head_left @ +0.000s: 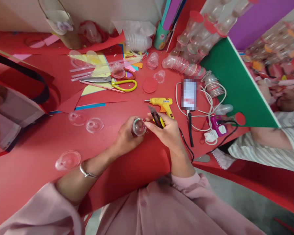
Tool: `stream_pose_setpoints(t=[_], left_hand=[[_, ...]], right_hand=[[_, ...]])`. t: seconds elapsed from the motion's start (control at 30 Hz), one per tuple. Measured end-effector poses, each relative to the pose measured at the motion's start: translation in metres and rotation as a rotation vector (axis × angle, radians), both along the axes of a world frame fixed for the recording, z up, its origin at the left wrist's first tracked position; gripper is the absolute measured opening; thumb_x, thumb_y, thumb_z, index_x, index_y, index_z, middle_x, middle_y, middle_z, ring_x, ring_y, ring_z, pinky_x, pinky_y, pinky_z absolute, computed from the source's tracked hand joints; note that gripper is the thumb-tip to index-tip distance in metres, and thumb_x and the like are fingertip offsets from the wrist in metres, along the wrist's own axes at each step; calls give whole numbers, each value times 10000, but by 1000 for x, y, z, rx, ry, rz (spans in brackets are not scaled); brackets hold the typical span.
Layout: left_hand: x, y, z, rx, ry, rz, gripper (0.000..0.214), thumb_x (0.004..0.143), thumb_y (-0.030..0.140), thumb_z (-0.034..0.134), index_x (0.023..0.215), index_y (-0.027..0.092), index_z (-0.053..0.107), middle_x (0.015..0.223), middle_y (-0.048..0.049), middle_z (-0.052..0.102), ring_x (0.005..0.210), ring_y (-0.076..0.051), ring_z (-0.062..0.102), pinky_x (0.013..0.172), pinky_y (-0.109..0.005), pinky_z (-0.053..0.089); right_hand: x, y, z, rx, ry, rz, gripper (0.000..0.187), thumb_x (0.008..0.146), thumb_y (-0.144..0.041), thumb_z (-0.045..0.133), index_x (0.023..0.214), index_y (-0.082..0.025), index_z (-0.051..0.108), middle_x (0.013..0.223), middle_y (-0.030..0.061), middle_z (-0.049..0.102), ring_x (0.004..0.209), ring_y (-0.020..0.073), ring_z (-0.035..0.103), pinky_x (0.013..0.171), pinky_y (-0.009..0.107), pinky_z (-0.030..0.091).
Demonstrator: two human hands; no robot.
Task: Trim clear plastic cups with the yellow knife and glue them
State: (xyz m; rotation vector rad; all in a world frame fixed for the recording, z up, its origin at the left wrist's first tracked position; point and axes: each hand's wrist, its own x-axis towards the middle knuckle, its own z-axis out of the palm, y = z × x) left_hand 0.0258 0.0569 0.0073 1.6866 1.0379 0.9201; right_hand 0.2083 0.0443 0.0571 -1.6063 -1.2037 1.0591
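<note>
My left hand (126, 137) is closed around a small clear plastic bottle piece (139, 127), held just above the red table (34, 163). My right hand (165, 130) grips a yellow utility knife (156, 117), with its blade pointing up and left close to the plastic piece. Both hands meet near the table's front edge. A yellow glue gun (163, 104) lies just beyond them.
Clear cut bottle bottoms (85, 121) and another one (68, 160) lie to the left. Yellow-handled scissors (117, 83), coloured paper and straws sit further back. A phone (189, 94) with white cables lies right, near stacked bottles (186, 65). Another person's arm (269, 137) is at far right.
</note>
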Motion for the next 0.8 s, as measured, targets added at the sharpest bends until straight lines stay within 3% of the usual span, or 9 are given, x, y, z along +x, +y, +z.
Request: stream_pose_setpoints(t=[0.17, 0.37, 0.53, 0.67, 0.8], left_hand=[[1, 1, 0, 92, 38, -35, 402, 764, 96, 679, 1143, 200, 593, 1003, -54, 698, 803, -160, 635, 722, -285, 500], [4, 2, -2, 110, -14, -12, 278, 774, 105, 684, 1031, 194, 631, 860, -15, 665, 692, -134, 564, 666, -274, 453], [1, 3, 1, -37, -85, 88, 369, 784, 237, 792, 1097, 209, 597, 925, -16, 684, 758, -143, 605, 690, -267, 483], [-1, 5, 4, -221, -239, 168, 507, 770, 323, 863, 1121, 234, 508, 960, 5, 672, 785, -127, 617, 729, -254, 516], [-2, 7, 7, -246, -291, 169, 510, 775, 347, 890, 1125, 226, 539, 1007, -11, 674, 851, -135, 634, 790, -272, 539]], right_hand=[[-4, -2, -3, 19, -26, -30, 334, 767, -399, 873, 1057, -247, 811, 954, 21, 844, 904, 210, 804, 868, 348, 661], [-7, -4, -6, 53, -142, -33, 225, 823, -324, 778, 1026, -234, 816, 922, 19, 833, 809, 185, 778, 788, 329, 644], [-2, -5, -7, 112, -116, -30, 292, 856, -343, 761, 1130, -244, 775, 1018, 32, 832, 905, 199, 788, 851, 346, 648], [7, -8, -11, 133, -58, 71, 316, 936, -352, 688, 1237, -267, 731, 1140, 44, 819, 1035, 217, 782, 929, 374, 639], [11, -11, -9, 183, -161, 103, 304, 1019, -430, 630, 1262, -275, 728, 1140, 50, 813, 1009, 216, 773, 966, 395, 622]])
